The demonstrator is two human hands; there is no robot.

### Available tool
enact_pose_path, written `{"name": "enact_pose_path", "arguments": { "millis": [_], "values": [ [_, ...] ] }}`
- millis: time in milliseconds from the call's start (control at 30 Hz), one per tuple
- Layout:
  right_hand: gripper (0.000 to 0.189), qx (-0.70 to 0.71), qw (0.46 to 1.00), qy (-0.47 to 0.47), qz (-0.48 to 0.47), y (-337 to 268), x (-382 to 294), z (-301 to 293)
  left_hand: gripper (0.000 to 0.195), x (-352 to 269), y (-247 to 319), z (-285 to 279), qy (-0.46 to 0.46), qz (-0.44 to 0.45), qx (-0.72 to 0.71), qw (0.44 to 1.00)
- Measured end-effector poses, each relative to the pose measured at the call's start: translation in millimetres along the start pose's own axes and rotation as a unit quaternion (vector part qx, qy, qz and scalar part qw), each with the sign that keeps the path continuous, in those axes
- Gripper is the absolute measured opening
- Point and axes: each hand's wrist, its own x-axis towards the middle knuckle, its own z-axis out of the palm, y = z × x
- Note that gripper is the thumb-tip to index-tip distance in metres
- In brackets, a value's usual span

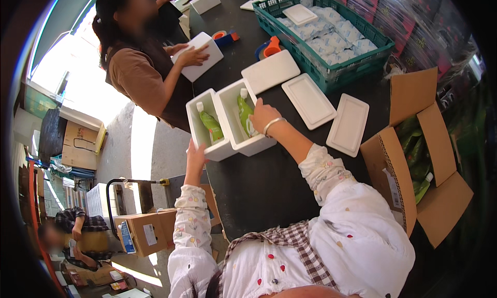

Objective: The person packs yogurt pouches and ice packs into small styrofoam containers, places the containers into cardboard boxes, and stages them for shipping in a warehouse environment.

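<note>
Two white foam boxes without lids stand side by side on the black table. In the left foam box (216,149) lies a green spouted pouch (210,123). My left hand (196,154) holds the near corner of that box. The right foam box (256,143) has another green spouted pouch (244,111) in it. My right hand (264,117), with a bangle at the wrist, reaches over its right wall; the fingers are at the pouch, and whether they grip it or the wall I cannot tell. Three white foam lids (309,101) lie to the right of the boxes.
A green plastic crate (334,75) of white packs stands behind the lids. At right is an open cardboard box (392,158) of green pouches. Tape dispensers (272,47) lie near the crate. A co-worker (136,73) at left holds a white foam box (198,57). Another person sits lower left.
</note>
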Motion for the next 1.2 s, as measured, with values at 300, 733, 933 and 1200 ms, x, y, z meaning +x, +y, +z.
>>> {"name": "enact_pose_path", "arguments": {
  "millis": [300, 733, 933, 1200],
  "values": [
    [0.04, 0.017, 0.899, 0.439, 0.001, 141.0, 148.4, -174.1, 0.078, -32.8, -34.9, 5.1, 0.042, -0.073, -0.225, 0.971],
    [0.042, -0.307, 0.935, -0.164, 0.065, 323.3, 243.5, -213.5, 0.057, -21.7, 5.0, 12.4, 0.124, 0.148, -0.079, 0.978],
    [0.059, -0.312, 0.917, 0.239, 0.066, 180.6, 173.6, -231.0, 0.055, -9.1, 0.7, 26.7, 0.165, 0.203, 0.098, 0.96],
    [0.066, 0.133, 0.931, 0.227, -0.252, -51.8, 10.0, -97.3, 0.058, -12.1, -5.3, 22.8, 0.185, 0.219, 0.088, 0.954]
  ]
}}
